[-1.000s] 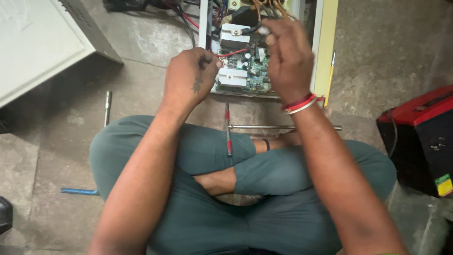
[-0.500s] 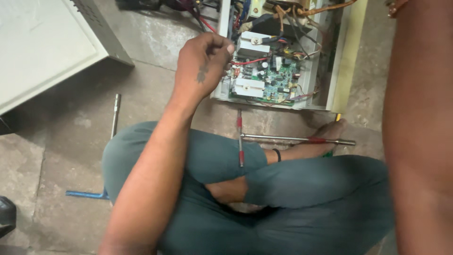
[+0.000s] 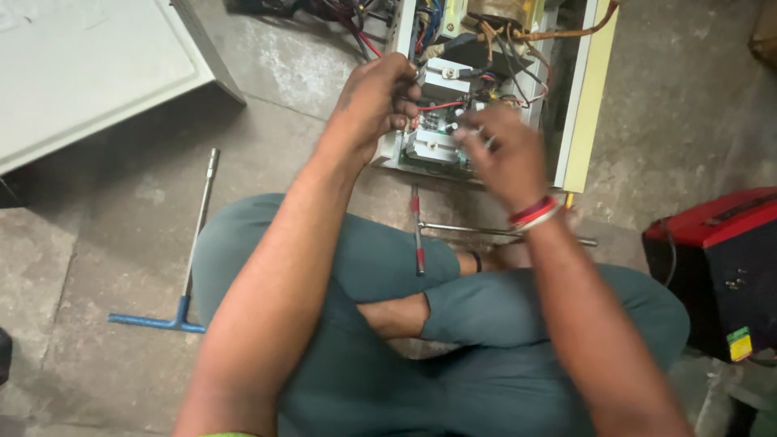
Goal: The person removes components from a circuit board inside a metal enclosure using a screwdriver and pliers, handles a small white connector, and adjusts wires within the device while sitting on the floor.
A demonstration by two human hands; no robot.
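Head view: the right hand [image 3: 500, 154] has come back down to the circuit board [image 3: 441, 133] at upper centre, fingers together; the left hand [image 3: 379, 95] pinches wiring there.

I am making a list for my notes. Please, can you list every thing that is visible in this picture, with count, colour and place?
open appliance casing: one, cream, top centre on the floor
circuit board: one, green with white parts, inside the casing
wires: several, red, blue, black and yellow, inside the casing
T-handle wrench: one, steel shaft with blue handle, on the floor at left
T-handle tool: one, steel with red grip, by the knees
white panel: one, top left
red and black box: one, at right
concrete floor: grey
left hand: at the wires by the board's left edge
right hand: red and white wristbands, fingers on the board
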